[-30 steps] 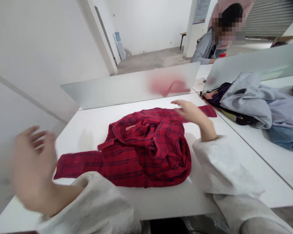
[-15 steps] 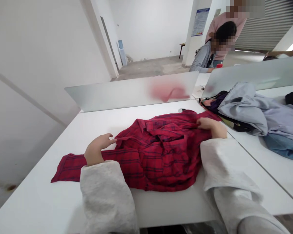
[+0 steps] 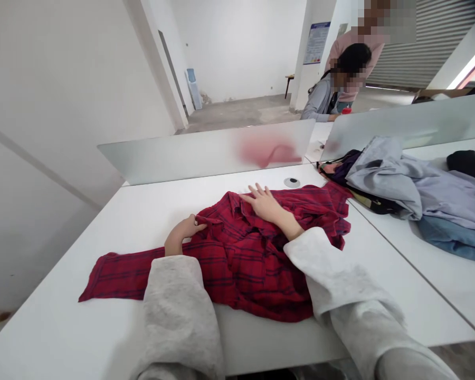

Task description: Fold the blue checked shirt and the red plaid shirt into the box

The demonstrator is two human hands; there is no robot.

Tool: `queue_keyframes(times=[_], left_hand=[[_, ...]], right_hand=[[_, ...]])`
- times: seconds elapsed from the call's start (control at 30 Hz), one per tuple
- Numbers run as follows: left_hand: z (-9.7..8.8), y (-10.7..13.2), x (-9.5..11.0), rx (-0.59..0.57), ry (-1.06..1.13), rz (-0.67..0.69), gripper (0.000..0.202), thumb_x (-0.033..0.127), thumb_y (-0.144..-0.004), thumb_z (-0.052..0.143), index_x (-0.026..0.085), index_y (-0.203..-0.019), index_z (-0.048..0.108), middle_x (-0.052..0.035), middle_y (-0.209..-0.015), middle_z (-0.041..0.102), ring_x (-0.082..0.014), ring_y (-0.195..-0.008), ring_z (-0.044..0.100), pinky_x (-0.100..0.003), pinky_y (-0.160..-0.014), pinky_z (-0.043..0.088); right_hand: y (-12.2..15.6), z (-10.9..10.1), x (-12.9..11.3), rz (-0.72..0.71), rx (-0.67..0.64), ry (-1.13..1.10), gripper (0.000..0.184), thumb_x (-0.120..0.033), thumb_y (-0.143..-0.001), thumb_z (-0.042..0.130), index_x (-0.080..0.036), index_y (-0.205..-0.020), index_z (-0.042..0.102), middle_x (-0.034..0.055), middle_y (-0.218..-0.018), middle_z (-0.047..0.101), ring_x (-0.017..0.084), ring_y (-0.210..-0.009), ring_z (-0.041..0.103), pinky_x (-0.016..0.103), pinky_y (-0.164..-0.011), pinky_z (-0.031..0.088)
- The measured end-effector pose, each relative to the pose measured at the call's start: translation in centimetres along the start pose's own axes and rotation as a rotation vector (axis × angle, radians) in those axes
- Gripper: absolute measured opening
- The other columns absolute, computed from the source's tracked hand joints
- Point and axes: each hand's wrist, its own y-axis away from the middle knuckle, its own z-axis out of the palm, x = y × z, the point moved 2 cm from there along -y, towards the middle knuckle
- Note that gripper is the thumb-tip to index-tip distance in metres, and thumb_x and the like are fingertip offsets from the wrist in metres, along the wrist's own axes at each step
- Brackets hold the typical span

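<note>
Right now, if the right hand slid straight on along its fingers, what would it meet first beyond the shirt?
Past the plaid shirt, the right hand would probably meet the frosted divider, across some white table; depth is unclear.

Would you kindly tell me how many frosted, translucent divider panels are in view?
2: one long frosted panel stands beyond the red plaid shirt; the other stands beyond the grey and blue clothes, running out of frame at right.

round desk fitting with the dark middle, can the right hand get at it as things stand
Probably yes: the right hand is spread open over the red plaid shirt, near the round desk fitting, which lies uncovered beyond the shirt's far edge, nothing standing between.
</note>
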Motion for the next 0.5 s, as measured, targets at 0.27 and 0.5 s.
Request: queue_keyframes(times=[0.27,0.5], left_hand=[[-0.1,0.7,2.7,0.108,0.317,0.237,0.039,0.034,-0.086,0.042,0.014,-0.119,0.048,-0.0113,-0.121,0.061,-0.0188,-0.109,0.058,-0.028,-0.090,0.048],[-4.6,8.0,8.1,0.190,0.542,0.734,0.042,0.051,-0.083,0.057,0.021,-0.113,0.061,-0.0075,-0.114,0.065,-0.0223,-0.103,0.060,-0.033,-0.089,0.050]], right_hand=[[0.2,2.4,0.6,-0.076,-0.302,-0.153,0.044,-0.008,-0.088,0.040,-0.021,-0.125,0.061,0.0132,-0.132,0.056,0.025,-0.119,0.055,0.041,-0.102,0.040],[0.0,-2.7,2.1,-0.081,0.160,-0.723,0.042,-0.020,-0.092,0.041,-0.016,-0.132,0.050,0.0128,-0.132,0.055,0.020,-0.119,0.054,0.037,-0.104,0.039]])
